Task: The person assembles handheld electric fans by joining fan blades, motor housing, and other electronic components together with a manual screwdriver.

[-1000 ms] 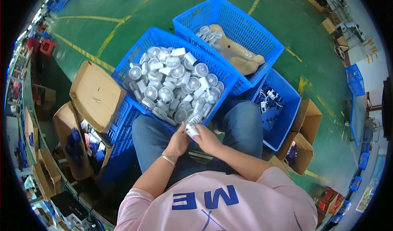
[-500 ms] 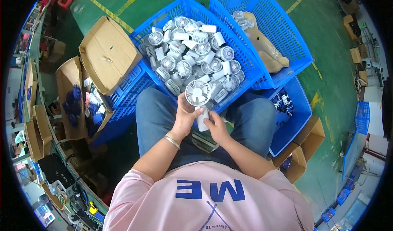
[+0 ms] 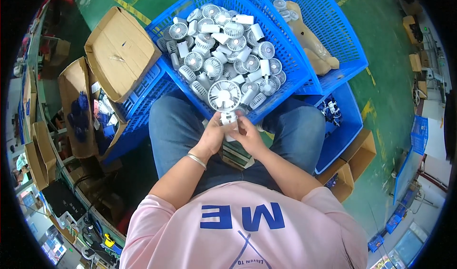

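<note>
Over lap, near centre: left hand and right hand both grip white handheld fan by its handle, head pointing far. Blue crate just beyond knees heaped with like fans, so judged plenty left. Far-right crate nearly empty.

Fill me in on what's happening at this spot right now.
A seated person holds one small white handheld fan over their lap, both hands on its handle: the left hand grips from one side, the right hand from the other. Its round head points toward the blue crate in front of their knees, piled with many more white fans. A second blue crate sits behind, and open cardboard boxes stand to the left.
</note>
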Available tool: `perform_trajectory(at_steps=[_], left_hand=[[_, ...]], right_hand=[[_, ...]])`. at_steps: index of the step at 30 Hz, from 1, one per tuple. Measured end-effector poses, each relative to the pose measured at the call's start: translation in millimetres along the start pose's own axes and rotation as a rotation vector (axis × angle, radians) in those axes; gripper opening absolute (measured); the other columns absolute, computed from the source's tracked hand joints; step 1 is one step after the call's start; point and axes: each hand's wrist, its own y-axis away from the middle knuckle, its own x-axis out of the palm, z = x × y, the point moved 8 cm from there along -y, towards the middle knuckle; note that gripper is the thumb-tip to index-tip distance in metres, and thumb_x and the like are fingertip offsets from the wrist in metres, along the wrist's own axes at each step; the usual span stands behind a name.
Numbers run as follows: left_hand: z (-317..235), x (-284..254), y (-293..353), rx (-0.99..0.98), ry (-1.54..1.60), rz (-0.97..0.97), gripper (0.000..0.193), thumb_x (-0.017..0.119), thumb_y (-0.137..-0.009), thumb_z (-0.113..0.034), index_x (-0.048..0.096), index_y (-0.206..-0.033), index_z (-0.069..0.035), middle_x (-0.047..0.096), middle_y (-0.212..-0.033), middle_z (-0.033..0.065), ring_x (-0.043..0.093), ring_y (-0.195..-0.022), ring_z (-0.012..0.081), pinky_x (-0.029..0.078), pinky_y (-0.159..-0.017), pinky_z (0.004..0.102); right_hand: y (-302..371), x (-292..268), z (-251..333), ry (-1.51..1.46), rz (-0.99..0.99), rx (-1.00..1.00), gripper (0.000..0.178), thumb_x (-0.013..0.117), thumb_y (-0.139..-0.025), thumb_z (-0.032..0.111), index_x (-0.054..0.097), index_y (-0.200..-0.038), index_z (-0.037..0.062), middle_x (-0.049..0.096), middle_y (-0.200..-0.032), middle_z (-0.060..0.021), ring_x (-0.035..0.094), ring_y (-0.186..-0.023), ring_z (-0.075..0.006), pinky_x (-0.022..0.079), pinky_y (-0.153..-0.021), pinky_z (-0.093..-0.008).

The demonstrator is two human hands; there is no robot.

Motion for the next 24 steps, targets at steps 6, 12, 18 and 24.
perform_trajectory(at_steps=[6,12,18,24], left_hand=[[15,-18,-17,-0.057,-0.053,-0.154,0.028,0.051,-0.087,-0.005,0.051,-0.114,-0.001,0.060,-0.106,0.0094,0.058,-0.092,0.0189,0.046,-0.080,0.0304],[10,-33,-33,-0.119,-0.198,-0.105,0.041,0.051,-0.090,-0.012,0.039,-0.128,0.000,0.052,-0.125,0.0143,0.052,-0.110,0.0259,0.043,-0.090,0.0385],[33,-40,-58,-0.153,-0.431,-0.186,0.038,0.048,-0.093,-0.022,0.045,-0.120,0.004,0.054,-0.115,0.0151,0.055,-0.103,0.0266,0.044,-0.089,0.0384],[38,81,-45,-0.079,-0.493,-0.119,0.040,0.040,-0.096,-0.025,0.046,-0.123,0.003,0.055,-0.115,0.0124,0.053,-0.104,0.0232,0.043,-0.090,0.0373]], right_hand=[[6,-17,-19,0.417,-0.087,0.098,0.043,0.062,-0.083,0.030,0.052,-0.112,0.0007,0.060,-0.097,-0.0232,0.060,-0.094,-0.0334,0.046,-0.078,-0.0394],[112,-51,94,0.231,-0.217,-0.279,0.019,0.063,-0.082,0.012,0.059,-0.097,0.0007,0.061,-0.087,-0.0147,0.062,-0.074,-0.0237,0.049,-0.065,-0.0320],[326,-211,-14,0.027,-1.368,-0.176,0.015,0.054,-0.088,0.004,0.058,-0.101,-0.0004,0.063,-0.082,-0.0088,0.061,-0.074,-0.0132,0.048,-0.065,-0.0261],[413,-216,-224,0.088,-1.492,0.517,0.020,0.055,-0.076,0.011,0.058,-0.093,0.0010,0.063,-0.089,-0.0203,0.061,-0.086,-0.0361,0.048,-0.075,-0.0438]])
